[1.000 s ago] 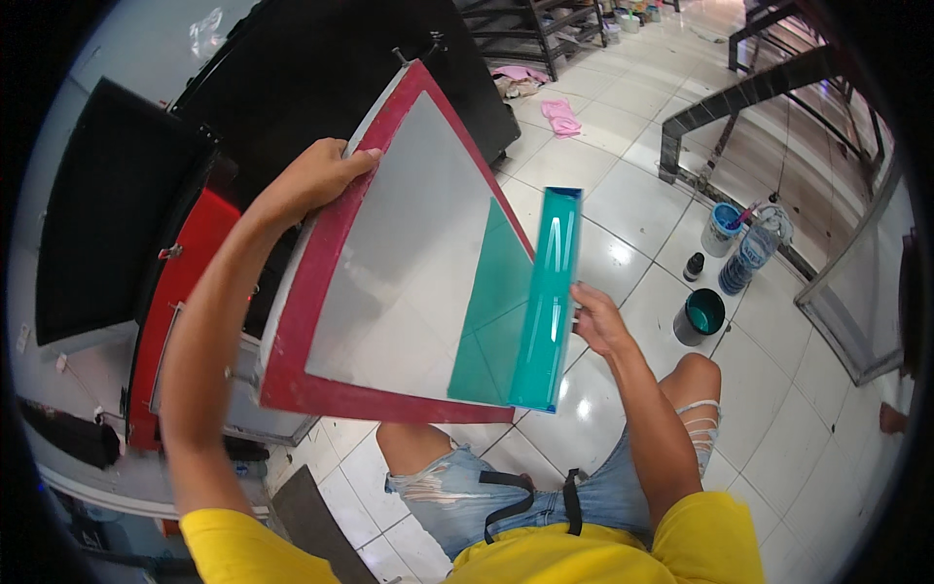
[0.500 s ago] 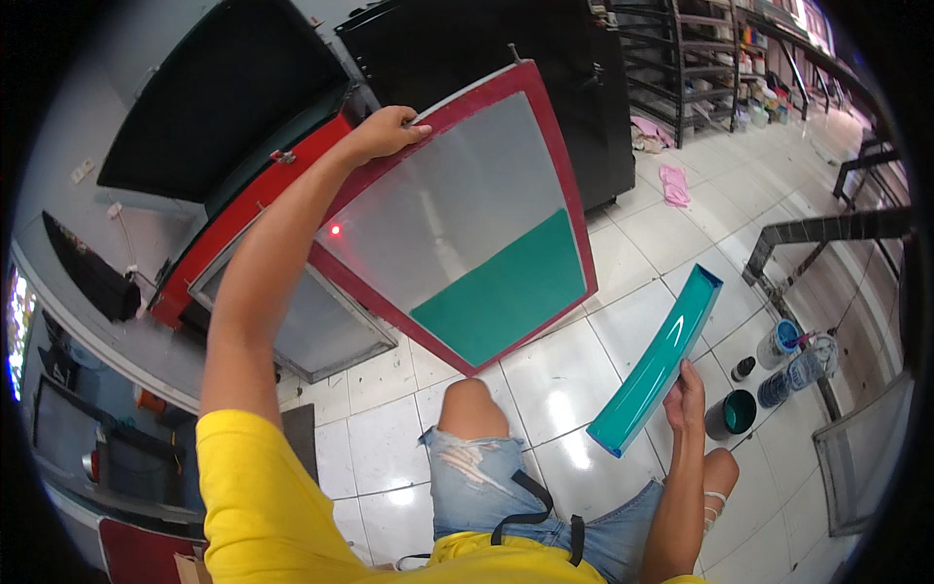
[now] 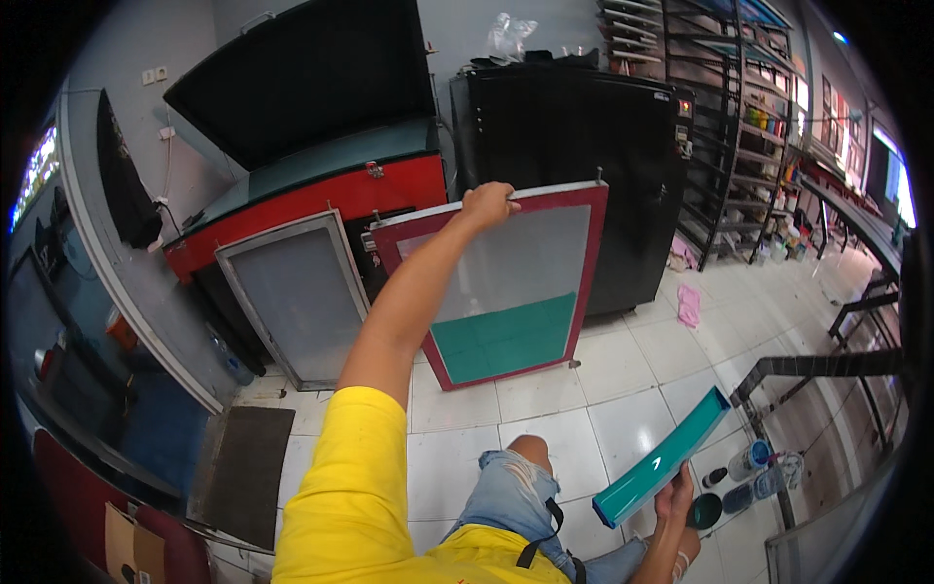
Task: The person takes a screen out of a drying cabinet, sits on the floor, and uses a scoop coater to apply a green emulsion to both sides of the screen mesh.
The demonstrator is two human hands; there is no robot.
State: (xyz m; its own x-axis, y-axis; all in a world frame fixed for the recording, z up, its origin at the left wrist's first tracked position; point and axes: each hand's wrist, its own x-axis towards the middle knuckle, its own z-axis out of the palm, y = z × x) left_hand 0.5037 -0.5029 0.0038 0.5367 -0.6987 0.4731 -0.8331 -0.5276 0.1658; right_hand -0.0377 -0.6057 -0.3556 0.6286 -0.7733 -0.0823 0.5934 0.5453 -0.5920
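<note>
My left hand (image 3: 489, 204), arm stretched out, grips the top edge of a screen printing frame (image 3: 585, 253) with a magenta border. The frame stands nearly upright on the floor, and its lower mesh is covered by a smooth green coat (image 3: 506, 341); the upper mesh is pale. On the right, my right hand (image 3: 673, 494) holds a long scoop coater (image 3: 662, 459) from beneath. Glossy green emulsion lies inside its trough, which is tilted with its right end higher. Air separates the coater from the screen. The right fingers are partly hidden under the trough.
A second, grey screen (image 3: 297, 302) leans against a red exposure unit (image 3: 321, 207) with a raised black lid. Behind my screen is a black cabinet (image 3: 574, 127). A dark pot (image 3: 704, 511) and several jars stand right of the coater, near a black metal leg (image 3: 827, 366).
My view has swung up and left. The screen now stands more upright, its top edge level, with my left hand still on it. The coater stays in my right hand, lower in view.
</note>
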